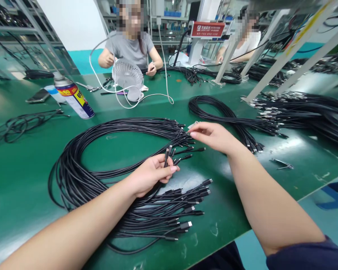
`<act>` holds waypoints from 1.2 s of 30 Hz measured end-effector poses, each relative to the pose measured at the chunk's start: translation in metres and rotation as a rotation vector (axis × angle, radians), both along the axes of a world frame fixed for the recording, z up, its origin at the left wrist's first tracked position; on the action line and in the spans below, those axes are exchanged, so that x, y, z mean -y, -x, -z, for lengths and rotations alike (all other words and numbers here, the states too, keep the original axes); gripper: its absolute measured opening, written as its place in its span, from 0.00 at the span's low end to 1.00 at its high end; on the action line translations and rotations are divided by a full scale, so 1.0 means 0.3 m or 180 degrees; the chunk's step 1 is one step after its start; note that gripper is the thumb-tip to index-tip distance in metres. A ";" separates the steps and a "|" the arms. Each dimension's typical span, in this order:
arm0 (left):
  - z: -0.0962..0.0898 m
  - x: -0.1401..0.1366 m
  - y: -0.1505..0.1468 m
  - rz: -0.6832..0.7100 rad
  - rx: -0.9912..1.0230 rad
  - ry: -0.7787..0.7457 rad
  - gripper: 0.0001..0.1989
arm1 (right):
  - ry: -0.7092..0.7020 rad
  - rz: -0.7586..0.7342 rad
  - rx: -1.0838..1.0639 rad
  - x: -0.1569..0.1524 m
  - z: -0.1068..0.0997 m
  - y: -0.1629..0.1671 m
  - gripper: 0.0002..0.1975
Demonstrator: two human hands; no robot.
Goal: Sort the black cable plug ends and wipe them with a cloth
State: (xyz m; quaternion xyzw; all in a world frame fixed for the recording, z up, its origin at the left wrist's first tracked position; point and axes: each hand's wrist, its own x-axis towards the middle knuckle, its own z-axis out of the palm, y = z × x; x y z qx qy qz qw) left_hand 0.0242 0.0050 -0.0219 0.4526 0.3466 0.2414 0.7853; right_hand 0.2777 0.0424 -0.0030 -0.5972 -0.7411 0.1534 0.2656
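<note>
A big looped bundle of black USB cables lies on the green tabletop, its connector ends fanned out to the right. My left hand is closed around several cable ends, whose plugs stick up past the thumb. Just right of the bundle's upper connector ends, my right hand has its thumb and forefinger pinched together at a cable plug. The other fingers curl behind and are partly hidden. Below my left hand, a lower group of connectors rests loose on the table.
A second cable coil lies behind my right hand, with a large cable pile further right. Metal nippers lie near the right edge. A spray can and a small white fan stand at the back. Two people sit opposite.
</note>
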 end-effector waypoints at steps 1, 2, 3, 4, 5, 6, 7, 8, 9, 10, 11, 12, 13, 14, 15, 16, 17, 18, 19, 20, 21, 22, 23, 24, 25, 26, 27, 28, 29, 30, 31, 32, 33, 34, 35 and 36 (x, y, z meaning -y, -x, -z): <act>0.000 0.000 0.001 -0.0001 0.0007 0.0007 0.19 | 0.0108 -0.0300 -0.0062 0.026 -0.024 0.028 0.15; -0.001 0.000 0.001 -0.0001 0.0027 0.0015 0.19 | 0.0222 -0.0590 -0.0117 0.051 -0.043 0.056 0.14; -0.002 0.001 0.001 0.0002 0.0056 0.0021 0.19 | 0.0390 -0.0988 -0.0210 0.072 -0.057 0.083 0.13; -0.005 0.002 0.001 0.0009 0.0083 0.0020 0.19 | 0.0544 -0.1442 -0.0378 0.088 -0.066 0.107 0.12; -0.007 0.003 0.000 0.0015 0.0097 0.0017 0.18 | 0.0524 -0.1666 -0.0505 0.100 -0.070 0.127 0.09; -0.010 0.004 0.000 0.0017 0.0100 0.0016 0.18 | 0.0475 -0.1784 -0.0594 0.107 -0.071 0.143 0.07; -0.012 0.005 -0.001 0.0017 0.0094 0.0024 0.18 | 0.0414 -0.1830 -0.0655 0.110 -0.070 0.155 0.04; -0.014 0.006 -0.002 0.0017 0.0085 0.0039 0.19 | 0.0346 -0.1791 -0.0676 0.110 -0.068 0.163 0.03; -0.015 0.007 -0.003 0.0013 0.0080 0.0060 0.19 | 0.0319 -0.1735 -0.0680 0.108 -0.068 0.168 0.04; -0.015 0.008 -0.003 0.0004 0.0079 0.0087 0.19 | 0.0318 -0.1666 -0.0676 0.106 -0.068 0.169 0.05; -0.016 0.008 -0.003 -0.0002 0.0083 0.0115 0.20 | 0.0312 -0.1572 -0.0679 0.103 -0.070 0.168 0.06; -0.016 0.008 -0.003 -0.0006 0.0093 0.0138 0.20 | 0.0298 -0.1453 -0.0692 0.102 -0.074 0.165 0.06; -0.016 0.008 -0.003 -0.0013 0.0106 0.0154 0.20 | 0.0278 -0.1323 -0.0717 0.101 -0.079 0.161 0.06; -0.015 0.009 -0.004 -0.0032 0.0120 0.0161 0.19 | 0.0263 -0.1205 -0.0770 0.102 -0.085 0.157 0.07; -0.016 0.009 -0.004 -0.0056 0.0129 0.0153 0.19 | 0.0264 -0.1117 -0.0867 0.103 -0.091 0.152 0.07; -0.016 0.009 -0.005 -0.0091 0.0125 0.0132 0.19 | 0.0276 -0.1063 -0.1013 0.105 -0.096 0.147 0.08; -0.016 0.009 -0.007 -0.0142 0.0108 0.0102 0.18 | 0.0298 -0.1046 -0.1202 0.107 -0.100 0.142 0.09; -0.015 0.009 -0.009 -0.0200 0.0083 0.0068 0.18 | 0.0331 -0.1061 -0.1429 0.109 -0.104 0.136 0.11; -0.014 0.009 -0.011 -0.0251 0.0058 0.0040 0.19 | 0.0358 -0.1113 -0.1693 0.110 -0.107 0.130 0.13; -0.013 0.009 -0.012 -0.0288 0.0041 0.0025 0.19 | 0.0368 -0.1177 -0.1970 0.111 -0.110 0.123 0.15; -0.011 0.009 -0.014 -0.0311 0.0035 0.0020 0.20 | 0.0346 -0.1224 -0.2241 0.111 -0.112 0.116 0.17; -0.009 0.010 -0.015 -0.0319 0.0039 0.0024 0.20 | 0.0293 -0.1235 -0.2489 0.110 -0.114 0.108 0.18; -0.007 0.010 -0.016 -0.0321 0.0043 0.0021 0.21 | 0.0228 -0.1201 -0.2697 0.107 -0.116 0.100 0.19; -0.005 0.010 -0.017 -0.0329 0.0041 0.0009 0.21 | 0.0166 -0.1116 -0.2849 0.104 -0.118 0.092 0.21; -0.004 0.009 -0.017 -0.0360 0.0031 -0.0026 0.21 | 0.0106 -0.0984 -0.2938 0.099 -0.120 0.082 0.22; -0.004 0.009 -0.017 -0.0406 0.0022 -0.0092 0.21 | 0.0042 -0.0823 -0.2977 0.093 -0.122 0.070 0.23; -0.004 0.009 -0.017 -0.0470 0.0014 -0.0181 0.21 | -0.0032 -0.0654 -0.2990 0.085 -0.123 0.056 0.24; -0.005 0.009 -0.016 -0.0539 0.0004 -0.0279 0.20 | -0.0119 -0.0463 -0.2987 0.077 -0.124 0.039 0.25; -0.007 0.008 -0.016 -0.0599 -0.0005 -0.0371 0.20 | -0.0222 -0.0243 -0.2977 0.067 -0.123 0.016 0.25; -0.008 0.007 -0.015 -0.0644 -0.0010 -0.0442 0.20 | -0.0313 -0.0008 -0.2952 0.057 -0.121 -0.012 0.24; -0.009 0.006 -0.015 -0.0674 -0.0012 -0.0485 0.20 | -0.0391 0.0243 -0.2908 0.048 -0.117 -0.045 0.23; -0.010 0.006 -0.015 -0.0687 -0.0014 -0.0501 0.20 | -0.0445 0.0501 -0.2810 0.039 -0.111 -0.082 0.22; -0.010 0.005 -0.015 -0.0692 -0.0011 -0.0500 0.20 | -0.0482 0.0708 -0.2638 0.031 -0.103 -0.123 0.22; -0.010 0.005 -0.015 -0.0684 -0.0002 -0.0493 0.20 | -0.0627 0.0889 -0.2446 0.024 -0.093 -0.164 0.23; -0.009 0.004 -0.015 -0.0675 0.0012 -0.0488 0.20 | -0.0858 0.1079 -0.2225 0.017 -0.080 -0.204 0.25; -0.009 0.004 -0.014 -0.0661 0.0025 -0.0486 0.20 | -0.1052 0.1240 -0.1997 0.010 -0.066 -0.239 0.28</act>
